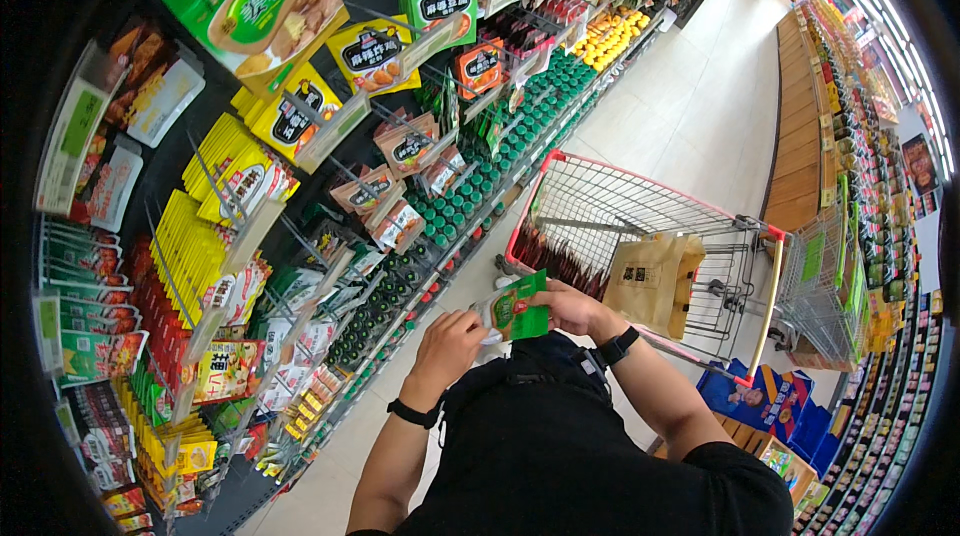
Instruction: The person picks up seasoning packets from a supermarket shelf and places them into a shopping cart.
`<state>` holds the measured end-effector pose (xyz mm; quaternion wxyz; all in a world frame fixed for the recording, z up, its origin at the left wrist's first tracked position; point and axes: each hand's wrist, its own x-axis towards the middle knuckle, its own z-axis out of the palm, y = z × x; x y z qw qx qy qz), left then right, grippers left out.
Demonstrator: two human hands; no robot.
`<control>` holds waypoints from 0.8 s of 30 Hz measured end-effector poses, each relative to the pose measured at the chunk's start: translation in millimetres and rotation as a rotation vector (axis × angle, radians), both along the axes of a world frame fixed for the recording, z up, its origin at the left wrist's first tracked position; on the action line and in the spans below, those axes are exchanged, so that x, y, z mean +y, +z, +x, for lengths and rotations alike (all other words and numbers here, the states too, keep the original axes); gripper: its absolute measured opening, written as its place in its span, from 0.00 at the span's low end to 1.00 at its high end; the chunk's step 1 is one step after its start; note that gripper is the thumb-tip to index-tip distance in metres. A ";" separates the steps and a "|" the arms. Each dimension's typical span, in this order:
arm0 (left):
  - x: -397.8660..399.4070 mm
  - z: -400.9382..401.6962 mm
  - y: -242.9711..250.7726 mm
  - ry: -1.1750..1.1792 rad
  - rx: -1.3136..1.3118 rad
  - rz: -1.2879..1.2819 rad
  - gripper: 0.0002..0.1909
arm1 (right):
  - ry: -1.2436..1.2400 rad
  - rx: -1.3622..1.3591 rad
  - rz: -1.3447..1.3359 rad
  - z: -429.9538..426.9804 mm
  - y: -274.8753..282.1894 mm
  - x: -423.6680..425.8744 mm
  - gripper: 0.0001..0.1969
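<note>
Between my two hands, just in front of my body, is a green seasoning packet (pixel 517 308) with a picture on its front. My right hand (pixel 571 308) grips its right edge. The fingers of my left hand (pixel 452 337) are closed on its whitish left end. To the right of the packet stands a wire shopping cart (pixel 645 187) with a red rim; a brown paper bag (pixel 649 281) and a row of dark red packets (pixel 559 258) are in it. A larger-looking green and yellow packet (pixel 259 10) hangs on the rack at the upper left.
Along the left runs a shelf rack with hooks, price tags (pixel 334 132), yellow packets (pixel 187 258) and green-capped bottles (pixel 480 183). A tiled aisle (pixel 660 78) stretches ahead. At the right are a wooden display counter (pixel 799 115), another cart (pixel 817 288) and a blue box (pixel 757 393).
</note>
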<state>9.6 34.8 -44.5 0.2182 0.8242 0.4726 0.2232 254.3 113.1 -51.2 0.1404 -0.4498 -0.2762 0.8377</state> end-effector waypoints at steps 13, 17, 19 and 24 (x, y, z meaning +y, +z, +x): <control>78.0 18.0 6.7 0.228 -0.017 -0.201 0.08 | 0.166 -1.059 0.776 149.6 -182.6 148.4 0.16; 119.1 40.8 3.6 0.200 -0.032 -0.250 0.07 | 0.118 -1.161 0.653 195.6 -251.6 185.0 0.15; 134.9 50.1 0.6 0.207 -0.014 -0.299 0.07 | 0.101 -1.052 0.684 200.7 -280.9 205.4 0.18; 171.9 73.6 -8.0 0.218 0.034 -0.437 0.06 | -0.198 -1.003 0.803 196.0 -342.1 242.5 0.14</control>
